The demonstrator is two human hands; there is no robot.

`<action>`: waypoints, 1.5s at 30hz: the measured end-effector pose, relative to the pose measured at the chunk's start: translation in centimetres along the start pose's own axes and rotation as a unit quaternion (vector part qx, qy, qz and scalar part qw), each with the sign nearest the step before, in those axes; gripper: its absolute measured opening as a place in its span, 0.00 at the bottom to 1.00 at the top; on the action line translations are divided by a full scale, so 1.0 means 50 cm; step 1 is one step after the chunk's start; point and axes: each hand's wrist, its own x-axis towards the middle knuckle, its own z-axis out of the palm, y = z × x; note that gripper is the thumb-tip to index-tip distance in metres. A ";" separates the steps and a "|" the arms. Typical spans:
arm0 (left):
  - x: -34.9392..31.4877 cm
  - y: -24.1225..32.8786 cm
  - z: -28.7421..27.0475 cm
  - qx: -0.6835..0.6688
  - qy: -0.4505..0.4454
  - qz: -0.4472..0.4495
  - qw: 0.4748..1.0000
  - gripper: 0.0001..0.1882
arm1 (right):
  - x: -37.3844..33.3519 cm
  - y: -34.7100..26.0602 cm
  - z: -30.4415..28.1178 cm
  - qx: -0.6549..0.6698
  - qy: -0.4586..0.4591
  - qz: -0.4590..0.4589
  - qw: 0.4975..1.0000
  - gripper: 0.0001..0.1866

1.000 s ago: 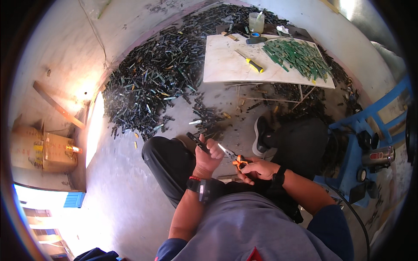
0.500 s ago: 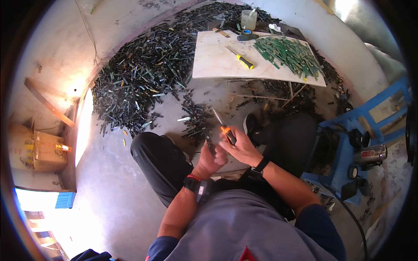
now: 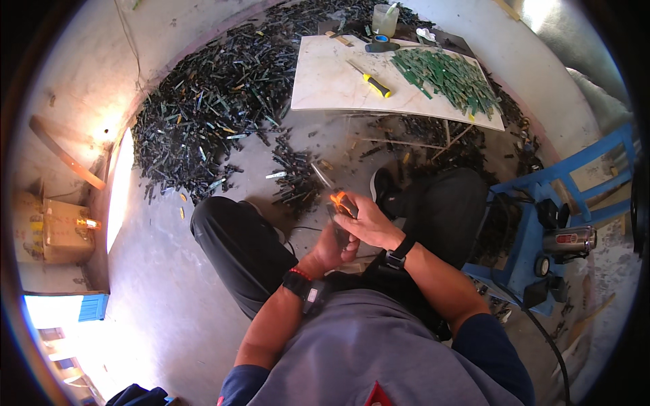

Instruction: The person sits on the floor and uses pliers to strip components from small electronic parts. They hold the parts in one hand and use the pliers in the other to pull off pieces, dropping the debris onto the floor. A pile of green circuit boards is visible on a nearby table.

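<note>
In my right hand (image 3: 372, 224) is a screwdriver (image 3: 344, 204) with an orange and black handle, my fingers wrapped round it. Its metal shaft points away from me and to the left. My left hand (image 3: 328, 249) is closed just below and left of it, the two hands close together over my lap. A dark narrow piece (image 3: 332, 210) shows at the left fingers; most of it is hidden and blurred. Beyond the hands, a small heap of dark strip-like pieces (image 3: 295, 177) lies on the floor.
A large pile of dark pieces (image 3: 203, 122) spreads along the wall. The white board (image 3: 325, 81) bears green strips (image 3: 447, 78), a yellow and black screwdriver (image 3: 372, 82) and a blue tape roll (image 3: 382, 38). A blue chair (image 3: 521, 250) with a metal flask (image 3: 571, 239) stands at right.
The view has shifted slightly. My right hand and the screwdriver have come closer over the left hand, and the dark piece is now more hidden behind the fingers.
</note>
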 end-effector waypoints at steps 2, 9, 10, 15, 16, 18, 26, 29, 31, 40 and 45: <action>0.008 -0.006 0.005 0.016 0.075 0.037 0.996 0.21 | 0.009 0.029 -0.001 -0.030 0.004 -0.051 0.998 0.15; 0.009 -0.012 -0.006 0.170 0.117 0.102 0.973 0.18 | 0.021 0.060 0.004 -0.132 0.025 -0.119 0.984 0.14; 0.010 -0.016 -0.017 0.221 0.114 0.117 0.961 0.18 | 0.019 0.058 0.006 -0.148 0.032 -0.118 0.981 0.14; 0.027 0.000 -0.034 0.258 0.139 0.108 0.950 0.24 | 0.017 0.048 0.005 -0.207 0.059 -0.113 0.970 0.16; 0.013 0.010 -0.006 0.307 0.149 0.117 0.933 0.26 | 0.013 0.034 0.002 -0.205 0.059 -0.090 0.973 0.16; 0.002 0.020 -0.001 0.326 0.140 0.112 0.928 0.31 | 0.012 0.028 -0.006 -0.211 0.054 -0.056 0.974 0.17; -0.011 0.019 -0.011 0.299 0.102 0.134 0.939 0.37 | 0.023 0.056 -0.035 -0.200 0.042 -0.038 0.978 0.14; -0.017 0.017 -0.008 0.299 0.114 0.143 0.937 0.35 | 0.027 0.050 -0.037 -0.171 0.014 -0.013 0.985 0.14; -0.024 0.020 0.007 0.358 0.132 0.148 0.913 0.34 | 0.033 0.064 -0.036 -0.157 0.019 -0.002 0.987 0.14; -0.033 0.012 0.023 0.374 0.226 0.239 0.867 0.33 | 0.016 0.061 -0.011 0.104 0.043 0.075 0.991 0.08; -0.026 0.023 -0.013 0.302 0.286 0.293 0.861 0.32 | -0.002 0.056 -0.034 0.155 0.046 0.085 0.983 0.11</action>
